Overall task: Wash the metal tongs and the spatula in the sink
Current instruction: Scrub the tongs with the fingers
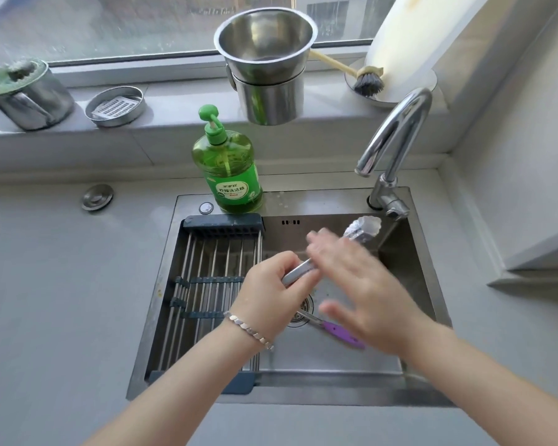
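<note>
My left hand (273, 286) grips the handle end of the metal tongs (358, 231) over the steel sink (306, 201). The tongs slant up to the right, with their clear scalloped tips near the faucet base. My right hand (351, 278) is blurred, its fingers stretched out flat across the middle of the tongs. On the sink floor by the drain lies the spatula (339, 333); only its purple handle and a bit of metal shaft show, the rest is hidden under my right hand.
A roll-up drying rack (207, 284) covers the sink's left half. A green dish soap bottle (227, 165) stands at the sink's back edge, the faucet (397, 140) at back right. Steel pots (268, 69), a brush (366, 80) and a soap dish (115, 106) sit on the windowsill.
</note>
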Available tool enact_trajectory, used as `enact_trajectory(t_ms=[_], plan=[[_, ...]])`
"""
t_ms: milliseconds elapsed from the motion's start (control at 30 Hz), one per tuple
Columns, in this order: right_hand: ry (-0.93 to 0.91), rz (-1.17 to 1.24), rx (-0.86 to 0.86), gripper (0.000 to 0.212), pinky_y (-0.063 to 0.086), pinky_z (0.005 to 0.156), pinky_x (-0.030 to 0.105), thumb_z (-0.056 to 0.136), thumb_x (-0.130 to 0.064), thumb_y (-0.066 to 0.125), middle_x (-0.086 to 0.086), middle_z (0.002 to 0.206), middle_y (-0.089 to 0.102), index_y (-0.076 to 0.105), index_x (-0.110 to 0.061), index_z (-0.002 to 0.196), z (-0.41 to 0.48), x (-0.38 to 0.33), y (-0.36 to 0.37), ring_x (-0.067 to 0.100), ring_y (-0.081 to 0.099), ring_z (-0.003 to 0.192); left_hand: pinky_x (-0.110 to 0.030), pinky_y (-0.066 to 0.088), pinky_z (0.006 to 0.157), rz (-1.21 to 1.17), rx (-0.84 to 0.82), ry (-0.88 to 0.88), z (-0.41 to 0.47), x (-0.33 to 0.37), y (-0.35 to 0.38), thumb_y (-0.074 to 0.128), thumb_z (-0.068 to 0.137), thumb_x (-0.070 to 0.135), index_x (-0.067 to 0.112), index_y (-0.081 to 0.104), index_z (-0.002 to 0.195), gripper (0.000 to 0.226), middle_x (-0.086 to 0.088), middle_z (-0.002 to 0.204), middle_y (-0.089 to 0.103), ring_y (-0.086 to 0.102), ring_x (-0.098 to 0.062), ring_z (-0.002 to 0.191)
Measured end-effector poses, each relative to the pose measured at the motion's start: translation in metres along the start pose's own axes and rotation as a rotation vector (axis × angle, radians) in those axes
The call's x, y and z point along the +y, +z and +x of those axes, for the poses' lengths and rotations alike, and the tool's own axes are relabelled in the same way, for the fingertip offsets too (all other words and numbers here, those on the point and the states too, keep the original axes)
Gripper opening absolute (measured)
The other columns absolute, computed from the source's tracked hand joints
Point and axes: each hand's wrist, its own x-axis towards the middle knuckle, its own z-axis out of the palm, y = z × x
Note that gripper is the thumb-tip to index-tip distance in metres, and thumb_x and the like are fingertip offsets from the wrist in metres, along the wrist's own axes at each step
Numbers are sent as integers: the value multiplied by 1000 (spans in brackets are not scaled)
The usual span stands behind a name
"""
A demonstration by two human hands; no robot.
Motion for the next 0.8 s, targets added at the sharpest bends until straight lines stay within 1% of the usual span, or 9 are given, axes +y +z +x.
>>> enact_trajectory(t_ms=[67,100,233,367,500,567,633,733,800], plan=[[163,58,85,85,9,115,29,89,-64,8,13,146,34,37,0,136,4,14,-11,22,22,139,-19,35,48,25,7,15,-4,-2,-1,65,82,23,1,57,69,27,-7,58,55,41,-10,50],[187,52,89,86,8,116,30,88,-64,7,14,147,32,35,0,138,6,16,-13,21,19,139,-18,35,48,25,9,18,-6,-3,0,65,83,23,2,57,68,27,-8,59,57,42,-9,50],[-30,-108,-31,81,10,116,35,91,-61,12,12,148,31,35,0,138,2,8,2,22,20,140,-16,34,47,33,3,19,-9,-6,2,64,84,23,4,56,69,26,-7,59,57,40,-6,49],[178,-20,36,91,1,117,32,85,-69,4,13,151,25,26,-2,142,4,21,-7,19,10,142,-17,38,48,21,2,26,-10,-4,2,66,82,17,5,57,69,20,-2,57,58,44,-5,48],[2,-61,-49,90,5,117,34,85,-68,8,13,150,26,29,-1,141,-3,3,5,21,13,142,-14,38,49,35,-101,-20,-9,-3,1,68,74,1,14,50,66,23,7,52,44,40,-5,47],[41,17,-50,91,5,117,32,83,-69,6,11,151,25,28,-2,141,-5,-2,4,18,11,143,-12,39,48,-38,-199,-46,-8,0,0,66,74,-4,17,48,67,29,7,54,43,40,-1,46],[10,69,-64,92,8,116,35,84,-69,7,12,150,24,29,0,140,-6,-12,2,21,12,142,-18,41,51,-102,-236,-30,-6,4,1,62,74,-10,16,51,71,28,5,58,47,43,0,49],[-157,85,-105,89,8,117,32,87,-66,11,14,150,22,28,3,140,-11,-29,7,21,14,142,-33,50,61,-129,-247,10,-5,5,2,56,75,-15,3,60,83,20,-10,73,62,57,-9,66],[-127,115,-76,88,8,117,31,86,-65,10,11,150,20,28,1,141,-9,-22,3,18,13,142,-30,47,60,-155,-220,-9,-4,1,1,57,76,-14,1,58,87,19,-4,69,57,52,-8,61]])
